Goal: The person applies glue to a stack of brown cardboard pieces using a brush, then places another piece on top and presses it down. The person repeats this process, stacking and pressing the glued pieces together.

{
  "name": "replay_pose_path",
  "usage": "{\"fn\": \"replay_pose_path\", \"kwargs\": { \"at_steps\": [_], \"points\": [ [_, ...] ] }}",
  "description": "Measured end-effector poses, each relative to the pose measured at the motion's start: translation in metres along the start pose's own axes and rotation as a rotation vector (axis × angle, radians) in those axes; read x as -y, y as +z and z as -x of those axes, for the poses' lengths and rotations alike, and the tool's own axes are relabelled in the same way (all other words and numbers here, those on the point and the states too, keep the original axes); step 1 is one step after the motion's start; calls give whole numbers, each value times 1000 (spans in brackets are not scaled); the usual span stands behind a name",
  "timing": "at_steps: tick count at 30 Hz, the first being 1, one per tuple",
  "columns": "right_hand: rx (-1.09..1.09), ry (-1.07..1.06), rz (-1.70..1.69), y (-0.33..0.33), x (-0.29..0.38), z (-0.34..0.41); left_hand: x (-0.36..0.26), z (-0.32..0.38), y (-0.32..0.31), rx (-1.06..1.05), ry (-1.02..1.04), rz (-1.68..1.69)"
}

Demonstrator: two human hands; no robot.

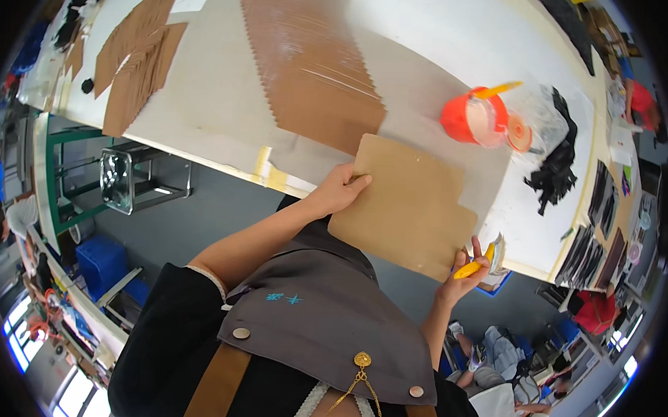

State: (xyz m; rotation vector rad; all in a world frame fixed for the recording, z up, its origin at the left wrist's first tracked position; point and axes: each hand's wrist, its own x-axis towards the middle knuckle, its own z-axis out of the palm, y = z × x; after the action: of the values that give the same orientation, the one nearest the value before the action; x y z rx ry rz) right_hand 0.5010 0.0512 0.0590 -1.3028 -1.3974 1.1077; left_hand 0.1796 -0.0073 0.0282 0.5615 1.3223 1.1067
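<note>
My left hand (340,191) grips the left edge of a flat tan sheet (406,205) with notched right corners, thumb on top. My right hand (464,273) holds a yellow-handled brush (478,263) and touches the sheet's lower right corner. The sheet is raised at the table's near edge. Beyond it lies a long row of overlapping brown pieces (326,109) with jagged side edges. A red bucket (458,119) with pale contents stands to the right, a yellow handle (498,90) across its rim.
Overlapping brown pieces (134,86) lie at the table's left. Clear plastic (541,119) and black strips (556,161) lie right of the bucket. Stacked dark pieces (580,258) are farther right. A metal-framed stool (117,180) stands below the table at left. Other people sit at lower right.
</note>
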Motion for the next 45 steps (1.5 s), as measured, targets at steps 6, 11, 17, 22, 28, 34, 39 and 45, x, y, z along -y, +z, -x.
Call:
{"fn": "replay_pose_path", "kwargs": {
  "at_steps": [6, 11, 17, 22, 28, 34, 39, 45],
  "points": [
    [96, -125, 208, 75, -18, 12, -8, 7, -62, -277, 109, -224],
    [70, -181, 158, 143, -41, 15, -20, -3, -91, -662, 446, -465],
    [59, -174, 194, 177, -64, 5, -14, -14, -126, -634, 366, -797],
    [75, -214, 294, 181, -68, 3, -6, -18, -129, -668, 419, -863],
    [98, -205, 384, 185, -67, 3, -3, -21, -133, -656, 426, -801],
    [80, -156, 366, 189, -69, 4, -1, -22, -134, -618, 333, -832],
    [84, -98, 316, 188, -70, 4, -2, -21, -133, -591, 296, -818],
    [86, -166, 398, 187, -74, 3, 1, -23, -128, -641, 341, -942]
  ]
}}
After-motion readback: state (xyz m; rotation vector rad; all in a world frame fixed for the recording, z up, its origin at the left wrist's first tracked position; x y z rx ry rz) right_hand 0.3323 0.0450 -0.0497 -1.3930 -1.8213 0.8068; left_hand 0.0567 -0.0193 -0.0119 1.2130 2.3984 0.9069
